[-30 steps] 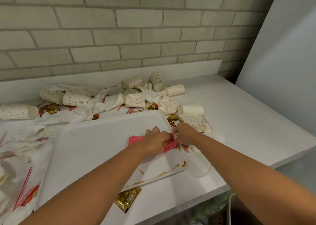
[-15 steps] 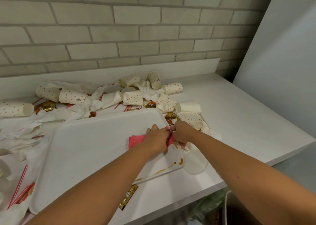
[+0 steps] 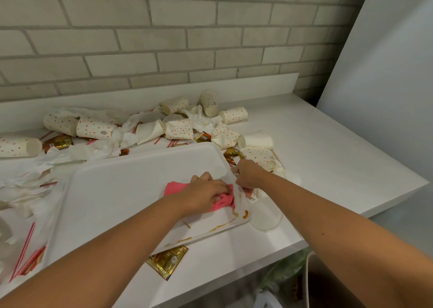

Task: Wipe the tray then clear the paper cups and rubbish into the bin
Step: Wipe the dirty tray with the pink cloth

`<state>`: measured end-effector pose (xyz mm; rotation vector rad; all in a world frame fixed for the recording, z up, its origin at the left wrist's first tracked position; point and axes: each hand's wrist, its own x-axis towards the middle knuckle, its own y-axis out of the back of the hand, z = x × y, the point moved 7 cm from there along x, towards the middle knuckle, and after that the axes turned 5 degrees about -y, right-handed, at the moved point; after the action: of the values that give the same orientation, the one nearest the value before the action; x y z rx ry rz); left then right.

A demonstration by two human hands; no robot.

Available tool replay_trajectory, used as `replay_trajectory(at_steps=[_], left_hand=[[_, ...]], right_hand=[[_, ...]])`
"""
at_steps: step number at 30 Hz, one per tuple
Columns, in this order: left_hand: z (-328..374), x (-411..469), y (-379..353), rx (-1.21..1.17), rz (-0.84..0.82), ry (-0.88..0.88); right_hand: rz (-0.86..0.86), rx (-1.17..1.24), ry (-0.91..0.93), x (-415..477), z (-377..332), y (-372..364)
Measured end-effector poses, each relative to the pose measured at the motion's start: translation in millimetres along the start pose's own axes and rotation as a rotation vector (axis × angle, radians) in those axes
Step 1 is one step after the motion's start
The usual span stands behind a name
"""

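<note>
Step in hand: wiping the white rectangular plastic tray, which lies flat on the white desk, close to its front edge.

Hands: the left hand presses down on a bunched pink fabric cloth with its fingers curled into it, at the right side of the tray. The right hand has its fingers curled at the tray's right rim and appears to steady it.

Finding: brown sauce streaks lie in the tray's near right corner and along its front rim, just beyond the cloth and not yet wiped.

Recommended practice:
- Keep the right hand firm on the rim; the tray is light and likely to slide on the smooth desk under pressure.
- Draw the cloth through the streaks toward the tray's centre, not outward, so that sauce does not go over the rim onto the desk.
- Work the cloth into the raised corner, where residue collects.
- Turn the cloth to a clean face between passes; sticky sauce is apt to smear.

Outstanding: dotted paper cups lie toppled along the back edge of the desk among crumpled white tissues. A gold sauce sachet is tucked under the tray's front rim, and a clear plastic lid touches its near right corner. A dark container below the desk's front right corner is probably the bin, though too little shows to confirm
</note>
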<state>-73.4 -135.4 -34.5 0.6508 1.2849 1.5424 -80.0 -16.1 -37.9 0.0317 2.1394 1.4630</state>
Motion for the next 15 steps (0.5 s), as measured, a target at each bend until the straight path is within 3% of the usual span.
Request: replay_trajectory(at_steps=[6,12,15], left_hand=[[17.3,17.2,-1.7,0.025,0.092,0.162],[32.5,16.0,-11.6,0.077,0.048,0.128],[36.8,10.2,-14.1,0.076,-0.009,0.031]], right_hand=[[0.034,-0.128,0.030,-2.5,-6.8,2.0],[0.073,-0.221,0.030,-5.6,-10.8,4.0],[0.072,-0.233,0.022,-5.5,-11.7,4.0]])
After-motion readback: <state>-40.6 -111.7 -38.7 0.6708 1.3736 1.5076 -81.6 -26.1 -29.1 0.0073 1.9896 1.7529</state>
